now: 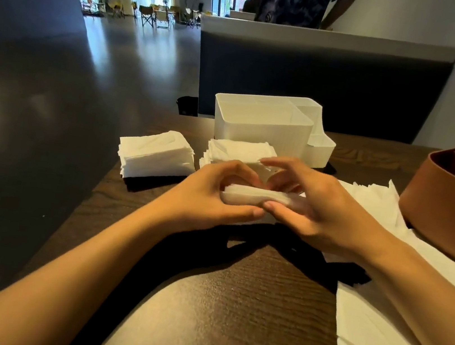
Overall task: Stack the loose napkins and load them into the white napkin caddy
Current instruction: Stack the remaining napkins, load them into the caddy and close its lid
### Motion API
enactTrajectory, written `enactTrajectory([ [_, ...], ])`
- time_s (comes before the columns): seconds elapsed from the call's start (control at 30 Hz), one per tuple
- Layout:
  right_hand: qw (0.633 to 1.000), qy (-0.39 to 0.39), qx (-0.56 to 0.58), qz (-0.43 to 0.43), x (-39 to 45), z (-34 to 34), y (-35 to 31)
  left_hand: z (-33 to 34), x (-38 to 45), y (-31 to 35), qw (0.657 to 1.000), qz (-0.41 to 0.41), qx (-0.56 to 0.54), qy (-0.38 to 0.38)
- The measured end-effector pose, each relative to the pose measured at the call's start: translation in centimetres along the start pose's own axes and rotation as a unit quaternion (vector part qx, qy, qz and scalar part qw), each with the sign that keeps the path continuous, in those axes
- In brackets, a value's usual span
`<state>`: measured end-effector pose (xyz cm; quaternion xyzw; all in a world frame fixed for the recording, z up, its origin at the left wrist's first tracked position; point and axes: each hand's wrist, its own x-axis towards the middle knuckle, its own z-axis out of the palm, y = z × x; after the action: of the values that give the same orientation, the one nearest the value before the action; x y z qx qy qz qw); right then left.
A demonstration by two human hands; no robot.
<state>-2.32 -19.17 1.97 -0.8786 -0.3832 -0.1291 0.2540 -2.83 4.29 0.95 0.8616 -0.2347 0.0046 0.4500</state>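
Note:
The white napkin caddy (259,131) stands at the table's far middle, and its big compartment looks empty. In front of it lies a stack of folded napkins (241,149), with another stack (154,157) to the left. Just above the table, my left hand (210,199) and my right hand (315,206) both grip a small folded bundle of napkins (252,197) from either end. Loose unfolded napkins (374,327) are spread along the right side, partly under my right forearm.
A brown divided caddy (451,206) sits at the right edge on the loose napkins. The dark wooden table (246,293) ends at the left, with floor beyond. A dark bench back (321,89) rises behind the table, and a person stands beyond it.

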Motion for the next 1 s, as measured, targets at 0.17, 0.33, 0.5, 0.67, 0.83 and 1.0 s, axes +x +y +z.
enactTrajectory([
  [0.17, 0.995, -0.026, -0.058, 0.081, 0.0, 0.1, 0.7, 0.5, 0.0, -0.8, 0.999, -0.014, -0.035, -0.008],
  [0.33, 0.978, -0.038, -0.153, 0.14, -0.3, -0.3, 1.1, 0.9, 0.0, -0.8, 0.999, -0.004, -0.044, 0.025],
  [0.5, 0.981, -0.006, 0.019, 0.193, -0.1, -0.2, 0.7, 0.9, 0.3, -0.9, 0.998, -0.008, -0.053, 0.015],
  [0.67, 0.954, 0.009, 0.193, 0.231, 0.1, 0.1, 0.3, 0.9, 0.4, -1.0, 0.999, -0.004, -0.047, 0.021],
  [0.83, 0.923, 0.03, 0.301, 0.238, 0.2, 0.4, 0.4, 1.1, 0.6, -1.2, 0.999, 0.014, -0.017, 0.047],
  [1.0, 0.929, 0.001, 0.295, 0.223, 0.1, 0.6, 0.4, 1.4, 0.6, -1.1, 0.996, 0.041, 0.024, 0.075],
])
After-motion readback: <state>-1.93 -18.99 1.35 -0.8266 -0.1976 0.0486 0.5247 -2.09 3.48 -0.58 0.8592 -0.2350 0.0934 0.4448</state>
